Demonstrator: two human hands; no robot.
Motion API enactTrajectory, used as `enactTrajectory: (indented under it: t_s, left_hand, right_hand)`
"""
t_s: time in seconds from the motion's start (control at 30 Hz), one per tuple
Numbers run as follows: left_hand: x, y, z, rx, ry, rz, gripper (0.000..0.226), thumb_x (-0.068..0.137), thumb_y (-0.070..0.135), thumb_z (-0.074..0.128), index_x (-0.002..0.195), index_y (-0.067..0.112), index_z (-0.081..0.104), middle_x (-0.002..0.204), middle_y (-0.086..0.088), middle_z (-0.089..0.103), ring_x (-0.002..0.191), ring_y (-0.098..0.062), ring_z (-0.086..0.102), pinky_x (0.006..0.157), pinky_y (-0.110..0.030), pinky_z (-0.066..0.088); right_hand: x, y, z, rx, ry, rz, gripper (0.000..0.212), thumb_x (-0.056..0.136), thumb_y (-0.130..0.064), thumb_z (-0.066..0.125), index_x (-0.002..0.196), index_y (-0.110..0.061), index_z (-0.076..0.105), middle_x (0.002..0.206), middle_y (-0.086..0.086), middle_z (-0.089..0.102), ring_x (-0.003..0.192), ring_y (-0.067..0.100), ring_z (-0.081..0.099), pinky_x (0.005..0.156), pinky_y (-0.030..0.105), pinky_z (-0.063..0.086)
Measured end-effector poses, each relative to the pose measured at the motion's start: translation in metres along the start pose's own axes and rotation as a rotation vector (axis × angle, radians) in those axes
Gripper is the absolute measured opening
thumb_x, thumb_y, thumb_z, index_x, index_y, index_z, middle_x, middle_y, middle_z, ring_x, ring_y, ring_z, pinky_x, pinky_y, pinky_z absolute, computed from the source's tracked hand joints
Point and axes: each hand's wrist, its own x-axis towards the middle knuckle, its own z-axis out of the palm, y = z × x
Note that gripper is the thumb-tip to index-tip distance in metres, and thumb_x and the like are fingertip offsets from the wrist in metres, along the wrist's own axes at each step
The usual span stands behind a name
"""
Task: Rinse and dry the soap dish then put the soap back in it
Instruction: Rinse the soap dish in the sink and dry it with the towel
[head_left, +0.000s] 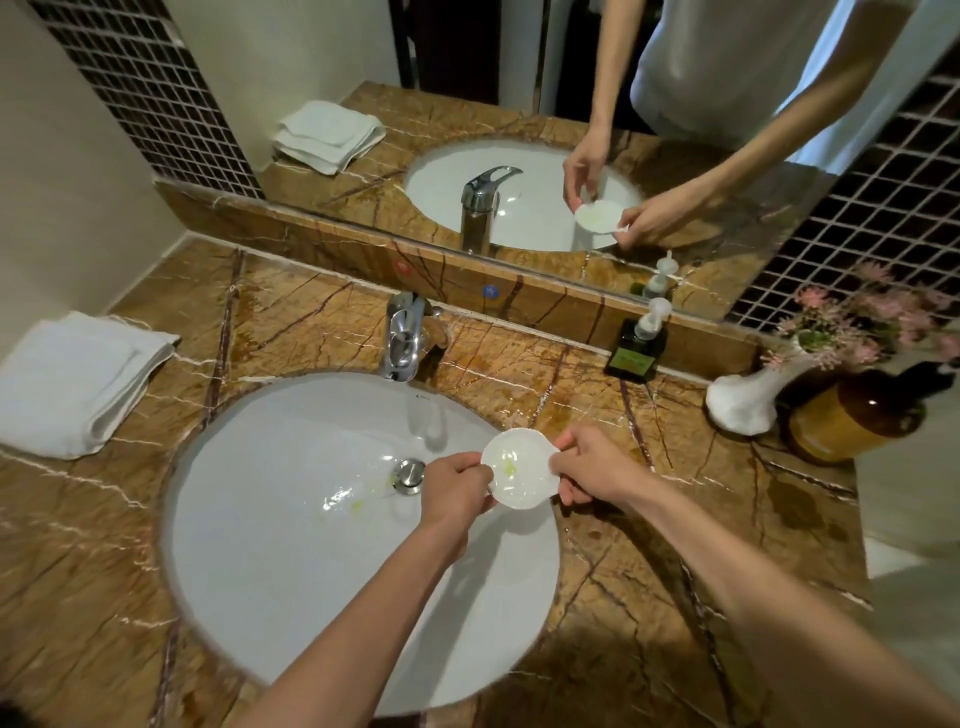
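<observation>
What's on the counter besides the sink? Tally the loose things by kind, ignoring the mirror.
Towel stacks: 1, towels
Bottles: 2, green pump bottle, amber bottle
Vases: 1, vase with pink flowers
Dishes: 1, soap dish, held by left hand and right hand
Total: 5

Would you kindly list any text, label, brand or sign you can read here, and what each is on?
No text is readable.
Green bottle: label too blurred.
Sink: small mark near the tap, too small.
Ledge: red dot and blue dot, no words.
Amber bottle: no legible label.
</observation>
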Motion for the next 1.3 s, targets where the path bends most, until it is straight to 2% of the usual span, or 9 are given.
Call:
enactTrajectory:
  t_s: [0.13,0.23,0.4,0.57,0.73,0.83,0.93,1.13,1.3]
  left_hand:
    - [-0.003,0.0,-0.01,-0.026,0.008,-0.015,0.021,0.079,-0.006,0.05,0.09,-0.002,0.068,0.093,-0.02,0.066,0.083,-0.03,0.063,0.055,-0.028,0.055]
    - [-0.005,0.001,-0.019,-0.089,0.002,-0.032,0.016,0.082,-0.002,0.051,0.082,0.003,0.066,0.087,-0.016,0.066,0.076,-0.027,0.064,0.052,-0.028,0.055]
    - [-0.002,-0.004,-0.056,-0.039,0.077,0.001,0.016,0.085,0.01,0.053,0.096,0.013,0.065,0.091,-0.007,0.06,0.081,-0.022,0.058,0.075,-0.039,0.056]
    - [0.002,-0.011,-0.115,0.066,0.2,0.104,0.015,0.086,0.014,0.051,0.083,0.027,0.057,0.092,-0.003,0.056,0.083,-0.023,0.055,0.083,-0.036,0.046]
    - [0.005,-0.013,-0.163,0.047,0.266,0.095,0.036,0.088,0.013,0.051,0.124,0.011,0.055,0.108,-0.008,0.06,0.101,-0.026,0.059,0.098,-0.048,0.047]
    - [0.005,-0.014,-0.186,0.017,0.266,0.108,0.035,0.088,0.013,0.052,0.123,0.012,0.056,0.105,-0.005,0.061,0.097,-0.023,0.06,0.092,-0.045,0.05]
    - [0.005,-0.016,-0.203,0.006,0.251,0.118,0.035,0.088,0.014,0.053,0.123,0.013,0.056,0.107,-0.005,0.06,0.098,-0.022,0.06,0.082,-0.039,0.052]
    - [0.009,-0.022,-0.223,0.016,0.194,0.107,0.038,0.087,0.019,0.054,0.126,0.017,0.055,0.116,-0.005,0.059,0.105,-0.022,0.059,0.09,-0.042,0.051]
    - [0.014,-0.023,-0.233,-0.013,0.178,0.092,0.037,0.087,0.018,0.055,0.124,0.017,0.055,0.114,-0.005,0.06,0.104,-0.02,0.059,0.088,-0.039,0.05]
  right_hand:
    - [0.005,-0.001,0.013,-0.051,0.068,-0.035,0.007,0.092,-0.006,0.053,0.086,-0.009,0.052,0.052,0.007,0.062,0.039,0.011,0.051,0.041,0.022,0.041]
    - [0.01,-0.001,0.021,-0.027,0.111,-0.024,0.005,0.093,-0.01,0.055,0.091,-0.011,0.05,0.056,0.004,0.06,0.041,0.008,0.055,0.04,0.02,0.043]
    - [0.02,-0.005,0.036,0.001,0.128,-0.018,0.006,0.093,-0.011,0.055,0.092,-0.011,0.049,0.058,0.003,0.059,0.04,0.006,0.056,0.043,0.022,0.047]
    - [0.03,-0.01,0.051,-0.083,0.114,-0.011,0.013,0.093,-0.013,0.056,0.087,-0.016,0.044,0.073,0.008,0.057,0.045,0.009,0.058,0.045,0.025,0.048]
    - [0.036,-0.016,0.071,-0.287,0.146,-0.042,0.017,0.092,-0.018,0.059,0.085,-0.015,0.044,0.086,0.015,0.06,0.06,0.023,0.062,0.045,0.031,0.051]
    - [0.037,-0.023,0.084,-0.417,0.185,-0.075,0.016,0.09,-0.015,0.06,0.087,-0.009,0.046,0.084,0.017,0.061,0.071,0.033,0.067,0.054,0.04,0.054]
    - [0.035,-0.031,0.096,-0.602,0.225,-0.104,0.013,0.091,-0.012,0.057,0.095,-0.008,0.046,0.078,0.012,0.058,0.061,0.025,0.06,0.049,0.032,0.042]
    - [0.021,-0.043,0.12,-0.903,0.249,-0.24,0.011,0.095,-0.01,0.05,0.099,-0.002,0.043,0.082,0.014,0.059,0.071,0.029,0.054,0.059,0.038,0.043]
    - [0.016,-0.054,0.138,-0.967,0.279,-0.255,0.01,0.092,-0.002,0.045,0.102,-0.001,0.043,0.084,0.018,0.063,0.072,0.031,0.053,0.059,0.04,0.037]
